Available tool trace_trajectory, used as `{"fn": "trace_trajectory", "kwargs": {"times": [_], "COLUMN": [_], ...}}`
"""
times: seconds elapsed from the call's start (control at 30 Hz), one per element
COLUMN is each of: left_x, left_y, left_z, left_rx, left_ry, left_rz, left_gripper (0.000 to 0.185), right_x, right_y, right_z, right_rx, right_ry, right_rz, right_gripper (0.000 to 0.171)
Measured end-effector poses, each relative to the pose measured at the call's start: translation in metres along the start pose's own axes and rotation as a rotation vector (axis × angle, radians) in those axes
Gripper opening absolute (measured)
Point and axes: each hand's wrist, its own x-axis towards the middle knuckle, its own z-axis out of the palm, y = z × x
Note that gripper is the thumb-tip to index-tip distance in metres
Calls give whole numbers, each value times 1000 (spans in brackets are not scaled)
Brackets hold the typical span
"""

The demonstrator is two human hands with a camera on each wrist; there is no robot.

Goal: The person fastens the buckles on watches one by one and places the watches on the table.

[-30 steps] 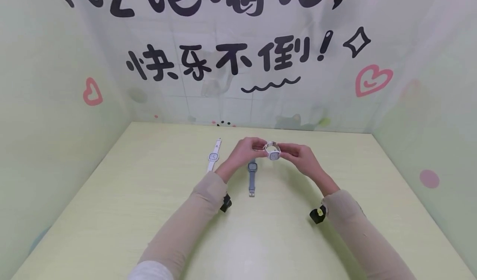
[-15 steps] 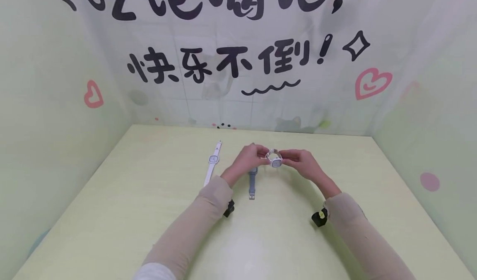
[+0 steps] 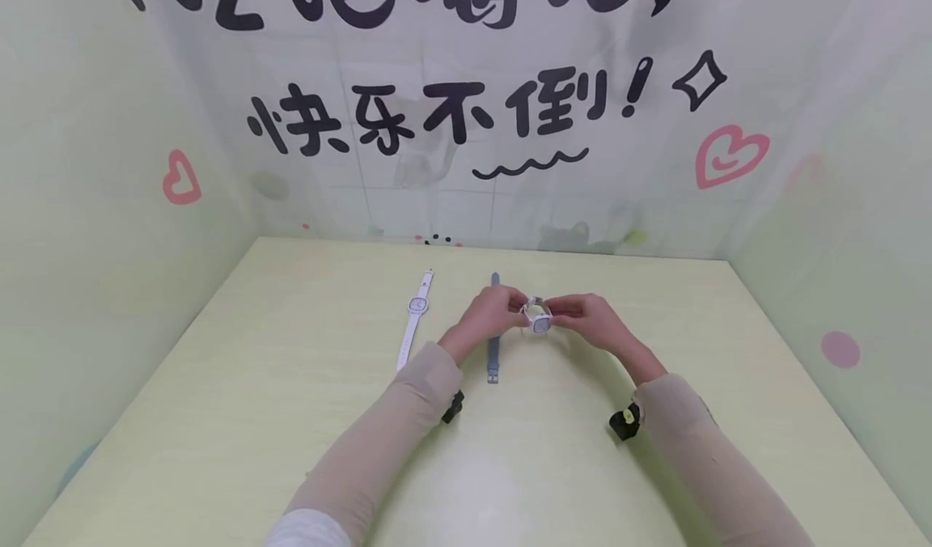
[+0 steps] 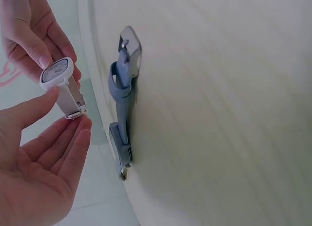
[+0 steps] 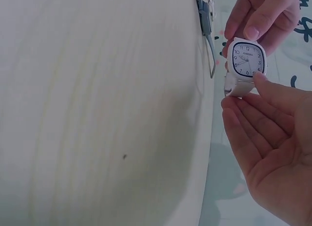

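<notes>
Both hands hold a small white watch (image 3: 539, 319) just above the table, strap looped behind its square face. My left hand (image 3: 512, 309) pinches the strap end between thumb and fingertips in the left wrist view (image 4: 68, 111). My right hand (image 3: 562, 312) pinches the case's other side, thumb on the face's lower edge (image 5: 243, 92). The white watch (image 5: 246, 58) shows its dial with numerals in the right wrist view. A grey-blue watch (image 3: 494, 353) lies flat, partly hidden under the left hand.
Another white watch (image 3: 413, 314) lies stretched out to the left of the hands. The pale green table (image 3: 291, 417) is walled on three sides by a printed backdrop (image 3: 466, 126). The grey-blue watch (image 4: 124, 99) lies close beside the hands.
Both hands have come down a little toward the table with the white watch. The far end of the grey-blue watch now shows beyond the left hand.
</notes>
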Motion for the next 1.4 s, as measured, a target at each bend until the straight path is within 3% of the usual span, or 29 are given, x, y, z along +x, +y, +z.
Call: {"fn": "trace_trajectory", "kwargs": {"times": [0.63, 0.93, 1.4], "left_x": [-2, -4, -10], "left_y": [5, 7, 4], "left_z": [8, 9, -3], "left_rx": [178, 192, 140], "left_ry": [-32, -41, -22], "left_rz": [-13, -26, -59], "left_gripper": [40, 39, 38], "right_x": [1, 0, 0], "right_y": [0, -1, -4], "right_z": [3, 2, -2], "right_rx": [-78, -74, -98], "right_ry": [-65, -79, -90], "right_rz": [42, 46, 56], "right_gripper": [37, 39, 39]}}
